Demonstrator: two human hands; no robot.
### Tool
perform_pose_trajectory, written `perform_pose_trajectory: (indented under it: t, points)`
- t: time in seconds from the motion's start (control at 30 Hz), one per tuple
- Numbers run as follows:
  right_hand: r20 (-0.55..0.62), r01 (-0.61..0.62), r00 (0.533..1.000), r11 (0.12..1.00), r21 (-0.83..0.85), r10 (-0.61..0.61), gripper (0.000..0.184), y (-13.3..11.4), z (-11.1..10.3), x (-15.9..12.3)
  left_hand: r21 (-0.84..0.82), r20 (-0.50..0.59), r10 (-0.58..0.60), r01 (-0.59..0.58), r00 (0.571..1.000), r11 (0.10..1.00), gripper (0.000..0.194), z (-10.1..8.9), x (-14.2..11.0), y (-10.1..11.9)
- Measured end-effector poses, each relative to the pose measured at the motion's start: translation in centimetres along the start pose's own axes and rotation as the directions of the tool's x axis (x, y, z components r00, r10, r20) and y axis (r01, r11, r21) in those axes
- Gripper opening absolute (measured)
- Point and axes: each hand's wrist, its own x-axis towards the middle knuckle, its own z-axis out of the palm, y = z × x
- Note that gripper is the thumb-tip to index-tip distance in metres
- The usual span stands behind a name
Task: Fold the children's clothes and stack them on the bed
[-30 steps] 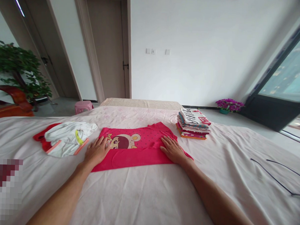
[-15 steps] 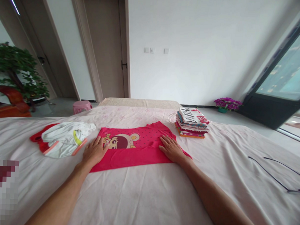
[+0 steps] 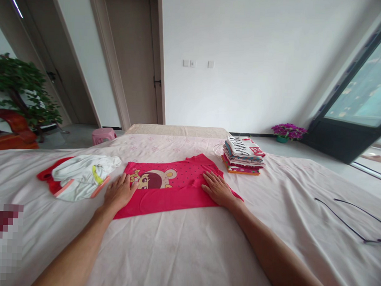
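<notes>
A bright pink shirt (image 3: 179, 197) with a cartoon girl print lies on the bed, its near side folded over part of the print. My left hand (image 3: 120, 191) rests flat on the shirt's left end, fingers stretched out. On the right end, by the collar and sleeve, my right hand (image 3: 217, 189) presses flat with fingers spread. Beyond that hand stands a stack of folded clothes (image 3: 243, 157), topped by a white piece with lettering. Left of my left hand lies a crumpled white garment (image 3: 79, 176) with a red garment (image 3: 47, 175) partly under it.
A pale sheet (image 3: 174, 251) covers the bed. Dark-framed glasses (image 3: 356, 230) lie at the right. On the floor beyond are a pink stool (image 3: 103, 136) and a pot of purple flowers (image 3: 289, 132). A wooden chair (image 3: 12, 130) and a leafy plant (image 3: 20, 87) stand at the left.
</notes>
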Motion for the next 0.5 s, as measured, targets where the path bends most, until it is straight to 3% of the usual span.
perform_pose_trajectory:
  t: [0.23, 0.5]
  points:
    - [0.018, -0.016, 1.000, 1.000, -0.009, 0.016, 0.062, -0.1, -0.2, 0.0, -0.003, -0.043, -0.007, 0.007, 0.999, 1.000, 0.065, 0.2, 0.1, -0.2]
    - [0.026, -0.022, 0.999, 1.000, -0.004, 0.022, 0.063, -0.2, -0.5, 0.0, 0.030, -0.107, 0.071, -0.068, 0.992, 0.997, 0.049, -0.1, 0.8, -1.4]
